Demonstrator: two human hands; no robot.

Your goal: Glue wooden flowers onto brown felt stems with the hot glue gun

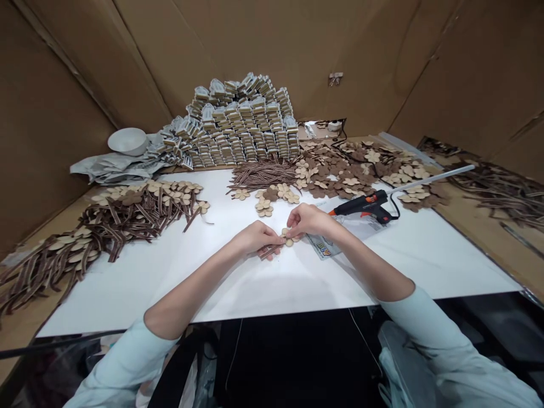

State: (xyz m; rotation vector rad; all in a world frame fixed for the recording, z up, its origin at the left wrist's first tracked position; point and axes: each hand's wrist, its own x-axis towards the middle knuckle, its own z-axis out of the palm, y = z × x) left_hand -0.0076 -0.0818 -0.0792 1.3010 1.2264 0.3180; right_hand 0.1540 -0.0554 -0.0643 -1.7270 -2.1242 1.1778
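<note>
Both hands meet over the white board [229,294]. In my left hand [258,238], closed fingers grip a brown striped ribbon [270,250]. My right hand [305,220] pinches a beige flower cutout [289,240] at the ribbon's end; its fingers partly cover the petals. Just to the right lies a black and orange glue gun [361,205] with a long glue stick [431,178] in its back. A printed sheet marked DIY [325,247] is partly under the gun and my right forearm. Loose beige and brown flowers [272,195] rest beyond my hands.
At left lies a pile of ribbons with flowers [136,212]. Stacked small house-shaped pieces [242,124] stand at the back, near a ribbon bundle [263,173]. A large flower heap [340,167] covers the back right. A white bowl [128,140] sits on plastic bags [117,168]. Cardboard walls surround the table.
</note>
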